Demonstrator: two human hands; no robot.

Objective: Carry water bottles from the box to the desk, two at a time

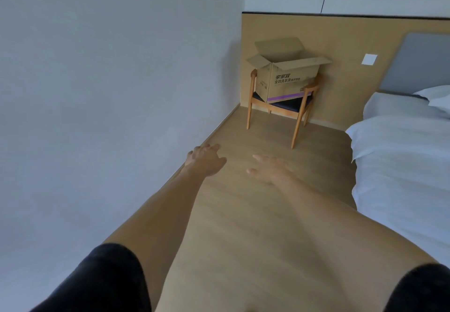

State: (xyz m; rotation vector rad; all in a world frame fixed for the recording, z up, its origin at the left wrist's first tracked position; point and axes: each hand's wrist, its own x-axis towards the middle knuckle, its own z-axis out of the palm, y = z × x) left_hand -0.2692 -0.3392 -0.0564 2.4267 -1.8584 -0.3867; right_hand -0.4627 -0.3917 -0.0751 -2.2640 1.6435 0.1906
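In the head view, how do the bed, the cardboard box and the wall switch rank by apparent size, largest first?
1. bed, partly cut off
2. cardboard box
3. wall switch

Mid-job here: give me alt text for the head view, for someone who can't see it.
Both empty hands, left hand and right hand, reach toward an open cardboard box on a wooden chair in the corner; a white bed is on the right.

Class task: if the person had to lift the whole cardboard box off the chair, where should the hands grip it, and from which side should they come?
Probably low on the two opposite side walls of the cardboard box, approached from the front. The chair backs onto the wall panel, and the open flaps look too floppy to bear weight. Both hands, left hand and right hand, are empty.
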